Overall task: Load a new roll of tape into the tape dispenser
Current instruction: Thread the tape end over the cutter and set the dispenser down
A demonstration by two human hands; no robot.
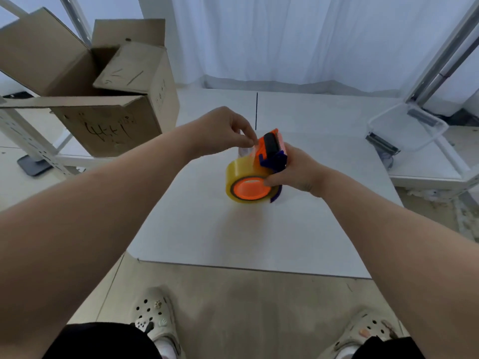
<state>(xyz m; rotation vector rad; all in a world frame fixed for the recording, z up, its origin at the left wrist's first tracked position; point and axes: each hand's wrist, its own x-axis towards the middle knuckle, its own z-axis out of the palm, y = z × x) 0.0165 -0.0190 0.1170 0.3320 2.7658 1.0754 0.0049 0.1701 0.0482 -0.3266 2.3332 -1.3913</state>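
Note:
An orange and purple tape dispenser (pixel 270 151) is held above the white table (pixel 259 229). A yellowish clear tape roll (pixel 234 177) sits on its orange hub. My right hand (pixel 295 171) grips the dispenser from the right, thumb on the roll's face. My left hand (pixel 223 133) pinches the loose tape end at the top of the roll, beside the black roller. A strip of clear tape (pixel 243 151) runs from my fingers down to the roll.
An open cardboard box (pixel 103 99) stands at the far left on a white frame. A clear plastic container (pixel 407 128) lies at the far right. White curtains hang behind the table. My feet in pale clogs show at the bottom.

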